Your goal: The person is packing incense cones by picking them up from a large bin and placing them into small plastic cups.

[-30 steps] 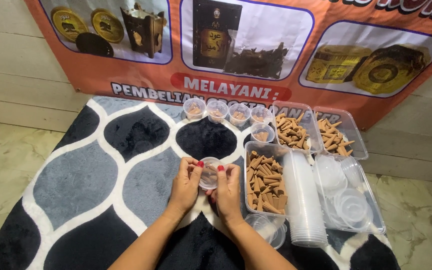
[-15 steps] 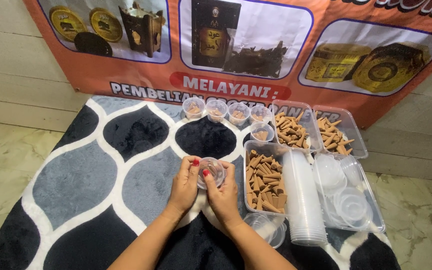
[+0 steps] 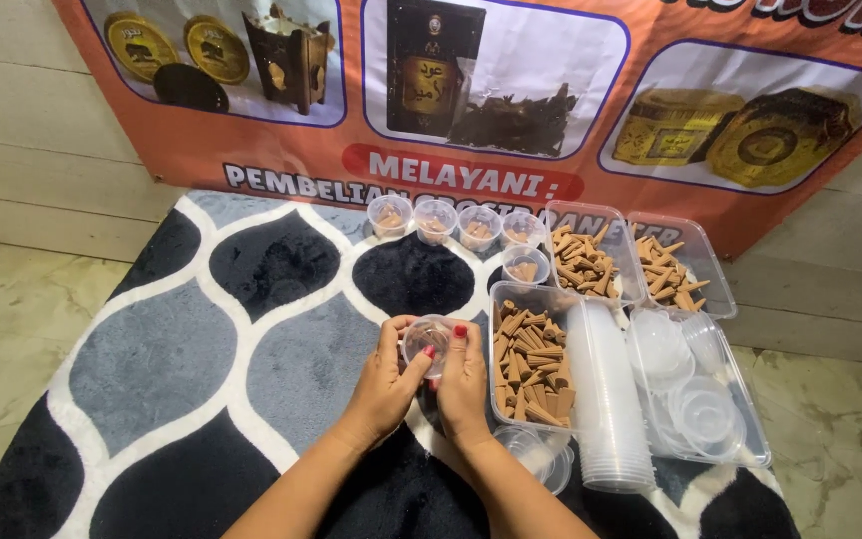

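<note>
Both hands hold one small clear plastic cup with a lid (image 3: 429,339) above the patterned rug. My left hand (image 3: 383,384) grips its left side with the thumb across the lid. My right hand (image 3: 463,379) grips its right side, fingers pressed on the rim. Brown pieces show faintly inside the cup. Just to the right lies a clear tray of brown incense cones (image 3: 529,354).
Several small filled cups (image 3: 433,222) stand in a row at the rug's far edge, one more cup (image 3: 526,268) nearer. Two further cone trays (image 3: 583,262) lie beyond, a stack of clear cups (image 3: 611,399), a tray of lids (image 3: 695,394), loose lids (image 3: 536,454). A banner hangs behind.
The cup has shifted slightly right and tilted in my hands. My left thumb has come over the lid and my right fingers have moved round the rim.
</note>
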